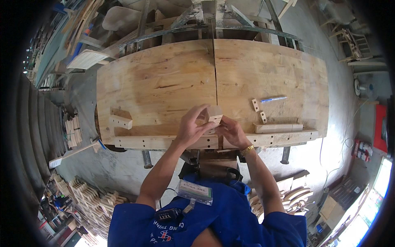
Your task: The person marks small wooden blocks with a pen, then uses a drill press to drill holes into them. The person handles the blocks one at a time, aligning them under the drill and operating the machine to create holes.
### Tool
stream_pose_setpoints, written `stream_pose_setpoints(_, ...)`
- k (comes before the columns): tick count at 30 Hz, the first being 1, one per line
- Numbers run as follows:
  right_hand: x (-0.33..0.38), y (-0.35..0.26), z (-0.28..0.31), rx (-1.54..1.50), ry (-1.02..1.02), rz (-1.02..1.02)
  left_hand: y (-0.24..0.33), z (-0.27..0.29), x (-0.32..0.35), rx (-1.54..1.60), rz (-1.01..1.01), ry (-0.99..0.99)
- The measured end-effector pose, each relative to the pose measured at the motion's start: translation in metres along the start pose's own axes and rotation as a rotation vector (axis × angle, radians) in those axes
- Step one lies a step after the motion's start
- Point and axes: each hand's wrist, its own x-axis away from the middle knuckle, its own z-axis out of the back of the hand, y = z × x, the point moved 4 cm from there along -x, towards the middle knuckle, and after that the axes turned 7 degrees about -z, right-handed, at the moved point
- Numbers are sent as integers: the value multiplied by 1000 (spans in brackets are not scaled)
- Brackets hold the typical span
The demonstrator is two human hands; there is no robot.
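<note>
- Left hand (191, 126): fingers grasping a wooden block (214, 112) over the surface's (164, 90) near edge.
- Right hand (233, 131): fingers at the block's right; cannot tell whether gripping.
- Farther right: blue pen (273, 99).

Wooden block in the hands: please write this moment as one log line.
left hand: holds wooden block | right hand: at block's right side | tabletop: blue pen beside drilled wood piece

Pale angular wooden block (214, 111); face dark-marked; over tabletop (156, 78), close to near edge.
</note>
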Motion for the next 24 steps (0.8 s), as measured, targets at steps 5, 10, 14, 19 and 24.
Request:
stream_pose_setpoints(5,-3,11,3,-204,-5,-63,-15,-6,0,125,144,-26)
stream_pose_setpoints(10,1,27,4,-500,-201,-111,-28,-7,-3,641,332,-101)
stream_pose_setpoints(14,-8,20,-3,-457,-35,-204,-20,-8,-9,523,207,-151)
stream_pose_setpoints(19,-11,6,0,-802,76,-293,6,-11,-2,198,-249,-48)
stream_pose_setpoints(24,-22,-12,9,-648,272,-78,-9,-17,27,512,-27,-119)
